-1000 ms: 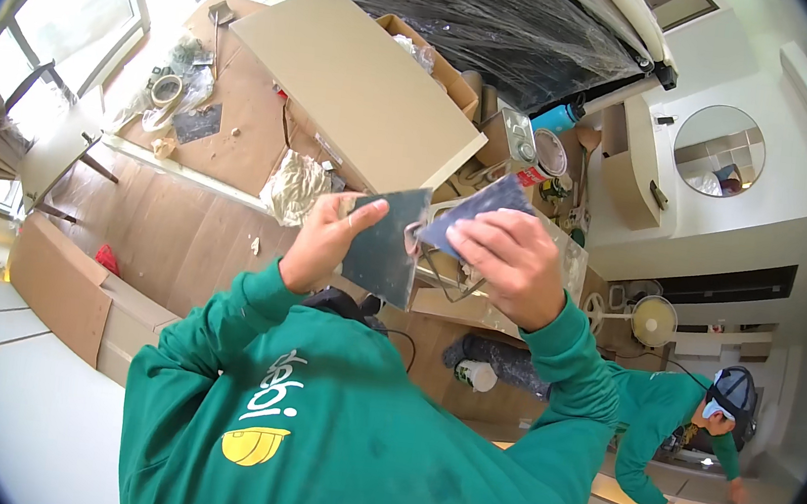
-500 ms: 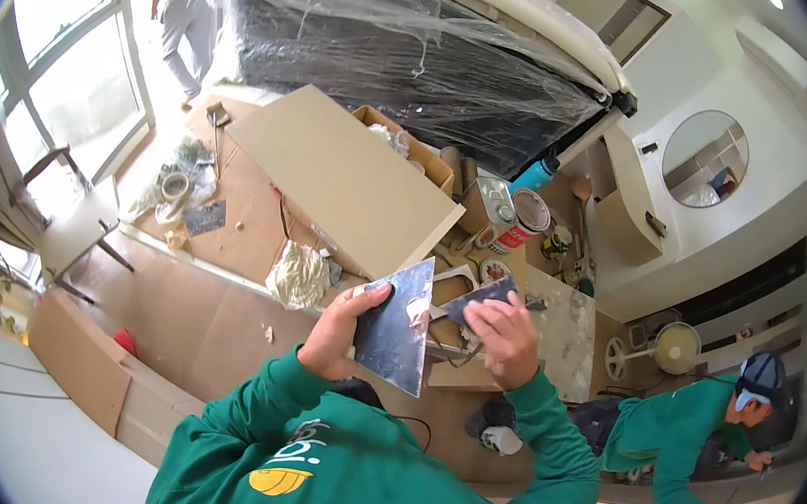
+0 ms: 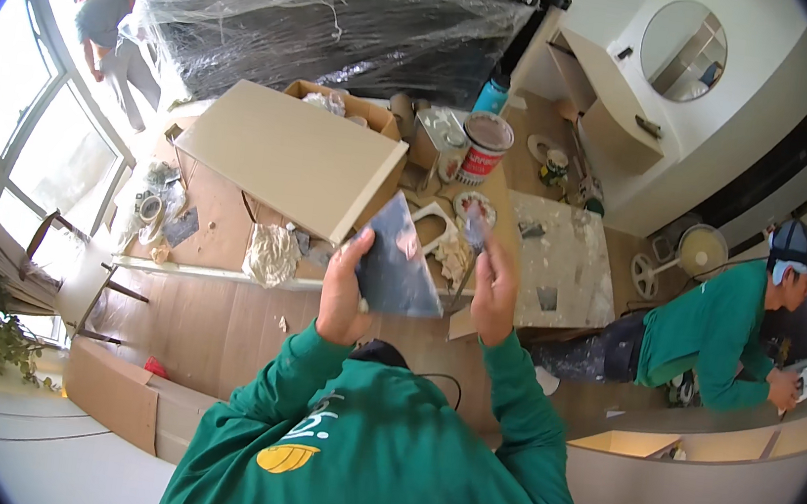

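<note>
Plate (image 3: 405, 270) of dark grey, glossy, flat material stands tilted before the chest, its left edge pinched between thumb and closed fingers of the left hand (image 3: 343, 293). The right hand (image 3: 495, 292), fingers drawn closed, holds a small, blurred grey flat piece (image 3: 476, 230), apart from the plate. The handling looks unfinished: both pieces are up, neither set down. Pale patches on the plate could be residue or reflection, so I cannot tell how much is done or left. Just beyond, on the cardboard-covered table, lie a crumpled cream wad (image 3: 273, 256) and a large beige rectangular panel (image 3: 285, 154); an open red-and-white cylindrical can (image 3: 484, 152) stands to their right. Farther off rises a dark bulk wrapped in clear plastic film (image 3: 333, 40).
</note>
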A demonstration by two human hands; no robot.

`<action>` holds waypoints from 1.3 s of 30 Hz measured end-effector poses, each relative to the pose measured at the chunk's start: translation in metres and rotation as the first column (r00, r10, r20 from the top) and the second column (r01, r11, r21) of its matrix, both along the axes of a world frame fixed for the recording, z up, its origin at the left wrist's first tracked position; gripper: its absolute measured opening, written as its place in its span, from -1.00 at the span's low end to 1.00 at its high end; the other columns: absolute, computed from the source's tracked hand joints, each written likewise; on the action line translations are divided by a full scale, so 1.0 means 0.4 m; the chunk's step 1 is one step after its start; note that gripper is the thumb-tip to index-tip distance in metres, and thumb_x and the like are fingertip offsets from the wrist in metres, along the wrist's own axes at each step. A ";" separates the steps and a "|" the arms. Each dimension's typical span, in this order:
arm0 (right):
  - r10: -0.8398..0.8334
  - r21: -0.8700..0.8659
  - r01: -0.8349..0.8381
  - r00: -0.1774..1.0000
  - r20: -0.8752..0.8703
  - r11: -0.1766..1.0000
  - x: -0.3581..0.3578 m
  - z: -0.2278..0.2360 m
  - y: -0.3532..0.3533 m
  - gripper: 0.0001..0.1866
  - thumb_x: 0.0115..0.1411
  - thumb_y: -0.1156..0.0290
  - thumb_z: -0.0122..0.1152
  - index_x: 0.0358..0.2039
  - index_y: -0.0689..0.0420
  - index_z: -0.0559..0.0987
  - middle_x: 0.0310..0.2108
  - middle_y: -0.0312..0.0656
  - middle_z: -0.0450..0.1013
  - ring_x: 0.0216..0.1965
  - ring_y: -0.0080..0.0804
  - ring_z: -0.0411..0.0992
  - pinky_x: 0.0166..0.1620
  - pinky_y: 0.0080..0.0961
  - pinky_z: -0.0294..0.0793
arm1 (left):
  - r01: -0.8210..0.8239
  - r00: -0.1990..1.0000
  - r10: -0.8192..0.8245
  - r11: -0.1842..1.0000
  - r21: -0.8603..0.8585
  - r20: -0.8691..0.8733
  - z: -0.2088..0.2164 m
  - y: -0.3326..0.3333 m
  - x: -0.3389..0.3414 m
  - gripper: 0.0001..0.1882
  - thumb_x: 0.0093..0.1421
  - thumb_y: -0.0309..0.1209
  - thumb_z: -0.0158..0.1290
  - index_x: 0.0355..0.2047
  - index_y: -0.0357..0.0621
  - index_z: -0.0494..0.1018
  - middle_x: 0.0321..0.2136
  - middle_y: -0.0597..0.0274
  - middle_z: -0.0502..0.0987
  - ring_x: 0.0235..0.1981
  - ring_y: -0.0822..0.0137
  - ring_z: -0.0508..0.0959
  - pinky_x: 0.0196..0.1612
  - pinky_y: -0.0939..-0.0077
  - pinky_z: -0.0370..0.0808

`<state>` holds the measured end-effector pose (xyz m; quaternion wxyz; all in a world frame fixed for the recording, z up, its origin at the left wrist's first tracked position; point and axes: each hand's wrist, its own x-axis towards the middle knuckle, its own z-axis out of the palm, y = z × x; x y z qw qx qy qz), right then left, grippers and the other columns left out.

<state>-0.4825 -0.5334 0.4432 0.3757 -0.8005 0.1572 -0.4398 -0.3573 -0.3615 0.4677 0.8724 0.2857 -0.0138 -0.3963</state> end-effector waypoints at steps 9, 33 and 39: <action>-0.104 0.280 0.012 0.942 0.319 0.960 -0.057 0.043 0.077 -0.60 0.49 0.37 -0.02 0.15 0.42 0.46 -0.10 -0.14 0.54 -0.11 -0.50 0.44 0.01 -0.58 0.42 | -0.242 0.962 0.219 0.960 0.141 0.161 -0.100 -0.107 -0.089 -0.69 0.42 -0.18 0.08 -0.03 -0.13 0.54 -0.16 0.29 0.63 -0.20 0.41 0.65 -0.11 0.43 0.61; 0.345 0.287 -0.229 0.812 -0.471 0.930 0.155 0.072 0.308 -0.54 0.38 0.35 0.10 0.13 0.47 0.44 -0.32 0.23 0.55 -0.35 -0.06 0.50 -0.13 -0.30 0.48 | -0.043 0.946 -0.006 0.989 0.144 0.325 -0.114 0.176 0.294 -0.70 0.38 -0.30 0.15 -0.07 -0.32 0.54 -0.23 0.22 0.64 -0.31 0.46 0.63 -0.23 0.56 0.60; -0.036 0.499 0.093 0.992 -0.123 0.861 0.222 0.027 0.454 -0.55 0.47 0.27 0.06 0.16 0.39 0.46 -0.40 -0.41 0.45 -0.41 -0.73 0.23 -0.33 -0.68 0.29 | -0.077 0.990 0.061 0.989 0.124 0.126 -0.122 0.287 0.415 -0.68 0.37 -0.23 0.15 -0.05 -0.24 0.52 -0.24 0.27 0.63 -0.29 0.40 0.64 -0.19 0.47 0.62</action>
